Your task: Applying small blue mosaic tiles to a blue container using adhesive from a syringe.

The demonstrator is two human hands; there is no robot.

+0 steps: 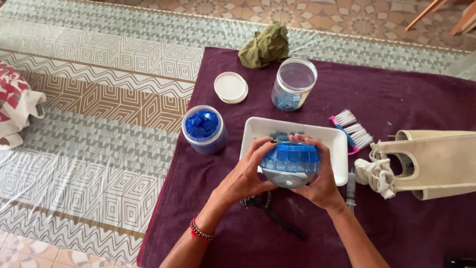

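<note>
1. I held the bowl (290, 166) in both hands, my left hand (245, 176) wrapped on its left side and my right hand (322, 181) on its right, fingers curled tight against it over the near edge of the white tray (337, 149).
2. Open room lay on the maroon cloth (396, 99) toward the far right; the cloth's left edge dropped to the patterned mat (99, 109) well left of my left wrist.
3. Close in, pliers (270, 211) lay just under my hands, a jar of blue tiles (204, 129) stood near left, and a brush (349, 129) sat just right of the tray.
4. The bowl was round, with no clear long axis; its blue-tiled band faced up and away from me, its bare grey part toward me.
5. Farther off stood a clear jar (293, 83), its white lid (231, 87) beside it, and a green rag (265, 45) at the cloth's far edge.
6. A cream bag (436, 161) lay on the right, and a tiled floor (322, 15) showed beyond the mat.
</note>
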